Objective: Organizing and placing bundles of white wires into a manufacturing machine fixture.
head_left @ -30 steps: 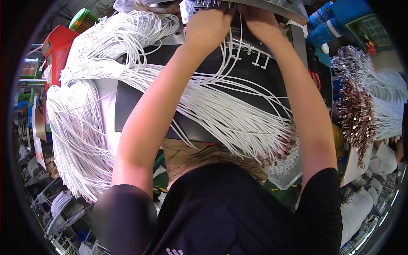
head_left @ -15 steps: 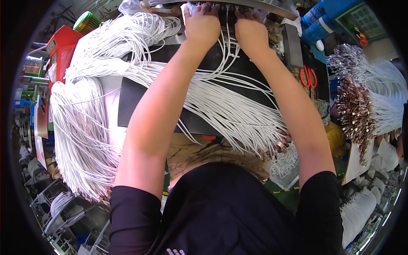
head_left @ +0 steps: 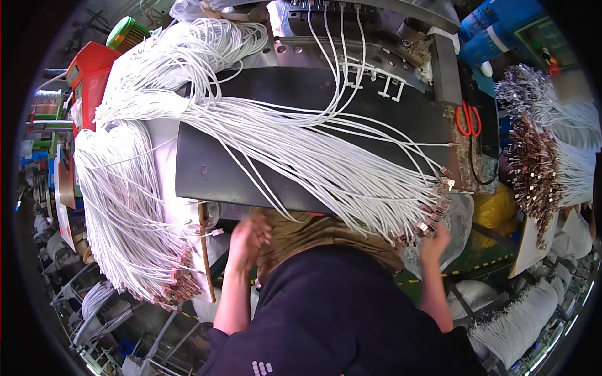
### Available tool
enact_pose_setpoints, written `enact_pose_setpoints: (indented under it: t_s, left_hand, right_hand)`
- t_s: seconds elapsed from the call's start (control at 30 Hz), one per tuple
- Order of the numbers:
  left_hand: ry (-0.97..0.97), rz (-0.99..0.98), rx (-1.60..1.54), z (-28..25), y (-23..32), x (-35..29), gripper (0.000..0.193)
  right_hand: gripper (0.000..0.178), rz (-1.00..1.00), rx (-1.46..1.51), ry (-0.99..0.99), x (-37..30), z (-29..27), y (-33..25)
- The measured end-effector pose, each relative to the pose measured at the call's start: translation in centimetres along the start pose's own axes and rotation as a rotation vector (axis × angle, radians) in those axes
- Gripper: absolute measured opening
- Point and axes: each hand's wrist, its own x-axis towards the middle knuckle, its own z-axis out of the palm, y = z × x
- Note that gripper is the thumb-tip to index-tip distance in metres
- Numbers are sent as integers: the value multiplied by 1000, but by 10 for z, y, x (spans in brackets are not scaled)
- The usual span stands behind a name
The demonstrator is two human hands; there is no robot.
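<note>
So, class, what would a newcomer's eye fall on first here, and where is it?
First, the thick fan of white cables slanting across the dark board, its coppery ends at the lower right, near the right hand. Next, a second white bundle hanging at the left, beyond the left hand. Then the red scissor handles, right of the board.

A black-topped workbench [head_left: 210, 172] stands beside a white tabletop [head_left: 164, 178] with a brown edge. Below them, the green floor [head_left: 480, 255] carries yellow-and-black striped tape [head_left: 480, 266]. Metal-framed racks [head_left: 78, 313] crowd the lower left. Blue cylinders [head_left: 486, 41] stand at upper right, near a green-framed panel [head_left: 555, 41]. Narrow bright light streaks [head_left: 583, 292] line the lower-right rim; the upper-left background is dim and cluttered.
</note>
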Motion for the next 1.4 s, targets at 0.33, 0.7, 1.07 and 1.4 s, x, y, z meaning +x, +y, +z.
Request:
enact_pose_setpoints:
  t_s: [0.33,0.7,1.07,1.4]
  left_hand:
    - [453,320,-46,-26,-23,46,16]
    - [523,582,1088,-65,-26,45,21]
    - [595,303,457,-26,-50,33,23]
    - [-295,897,1095,137,74,24,28]
  right_hand:
    - [46,351,745,-333,-63,53,17]
    - [56,794,889,-591,-3,32,-27]
    - [56,309,612,-621,29,-6,-62]
    - [32,-503,431,-537,203,-56,-181]
